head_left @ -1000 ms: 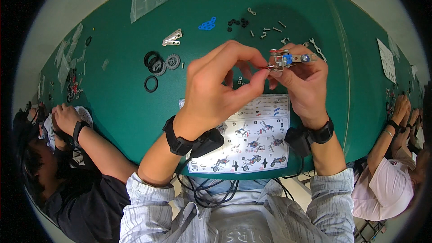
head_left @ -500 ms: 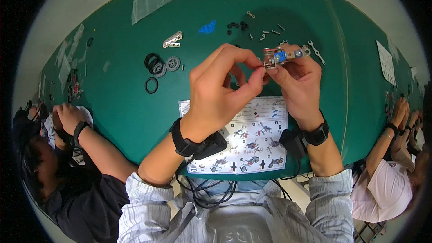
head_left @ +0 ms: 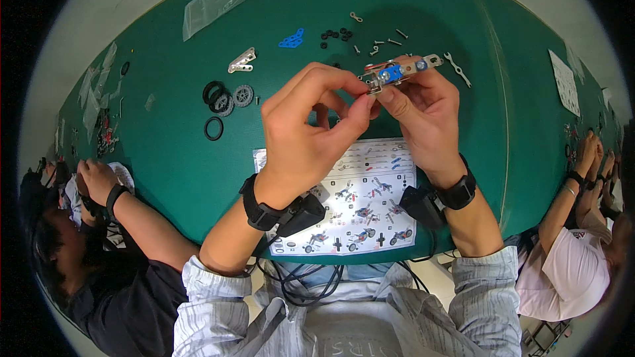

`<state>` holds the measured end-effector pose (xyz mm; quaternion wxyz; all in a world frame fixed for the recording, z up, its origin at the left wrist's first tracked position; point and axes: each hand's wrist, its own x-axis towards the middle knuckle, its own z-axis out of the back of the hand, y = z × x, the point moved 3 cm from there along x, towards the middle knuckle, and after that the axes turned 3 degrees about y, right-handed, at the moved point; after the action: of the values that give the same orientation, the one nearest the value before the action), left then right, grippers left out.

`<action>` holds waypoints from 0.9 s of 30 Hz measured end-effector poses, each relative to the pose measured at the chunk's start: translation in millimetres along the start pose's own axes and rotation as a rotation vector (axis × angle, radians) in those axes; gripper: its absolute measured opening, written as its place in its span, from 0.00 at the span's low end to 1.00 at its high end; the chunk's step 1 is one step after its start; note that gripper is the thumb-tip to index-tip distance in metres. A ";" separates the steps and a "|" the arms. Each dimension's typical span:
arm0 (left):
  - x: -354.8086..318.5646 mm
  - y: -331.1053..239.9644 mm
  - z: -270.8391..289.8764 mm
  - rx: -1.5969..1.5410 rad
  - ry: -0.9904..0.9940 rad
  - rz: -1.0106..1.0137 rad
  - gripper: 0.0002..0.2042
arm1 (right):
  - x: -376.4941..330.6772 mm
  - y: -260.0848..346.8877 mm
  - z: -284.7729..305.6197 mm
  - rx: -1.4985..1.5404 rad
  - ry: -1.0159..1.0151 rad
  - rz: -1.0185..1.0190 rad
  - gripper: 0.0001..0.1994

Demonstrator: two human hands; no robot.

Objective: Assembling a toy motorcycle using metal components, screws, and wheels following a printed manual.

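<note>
Above the far edge of an instruction sheet [head_left: 360, 225], both my hands hold a small model assembly [head_left: 393, 74] of perforated silver strips, a blue part and a red part. My right hand [head_left: 423, 102] is closed around its right side, thumb on the near face and fingers behind. The thumb and forefinger of my left hand [head_left: 311, 119] pinch the assembly's left end; whether a small screw or nut is between them is hidden. Beyond the hands lie loose screws [head_left: 394, 42], black nuts or spacers [head_left: 337, 34] and a small flat wrench [head_left: 458, 70].
On the green table [head_left: 192, 73] to the left are black tyres [head_left: 213, 128], grey wheels [head_left: 244, 95], silver strips [head_left: 243, 60] and a blue plate [head_left: 292, 39]. A plastic bag [head_left: 220, 5] lies at the far left. Other people work at both sides.
The assembly has turned in my hands, its right end now angled upward and away. Both hands remain on it. The whole view has shifted slightly, moving the table items a little left.
</note>
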<state>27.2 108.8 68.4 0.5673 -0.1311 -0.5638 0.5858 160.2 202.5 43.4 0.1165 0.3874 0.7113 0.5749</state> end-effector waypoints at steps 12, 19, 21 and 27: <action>3.6 -0.4 5.5 0.116 0.006 -0.036 0.08 | 0.4 -10.6 -3.9 0.189 0.014 -0.164 0.10; 4.4 -1.5 5.3 0.179 -0.066 -0.171 0.11 | -1.3 -8.0 -4.4 0.132 -0.009 -0.162 0.11; 4.7 -0.4 6.5 0.193 -0.046 -0.173 0.11 | -0.5 -4.4 -6.7 0.108 -0.003 -0.181 0.10; 5.7 0.2 6.0 0.188 -0.012 -0.165 0.11 | 0.9 0.1 -2.1 0.002 0.057 -0.226 0.11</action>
<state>20.5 110.3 73.0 0.6199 -0.0269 -0.5188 0.5881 158.3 201.6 44.4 0.1599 0.2885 0.7539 0.5681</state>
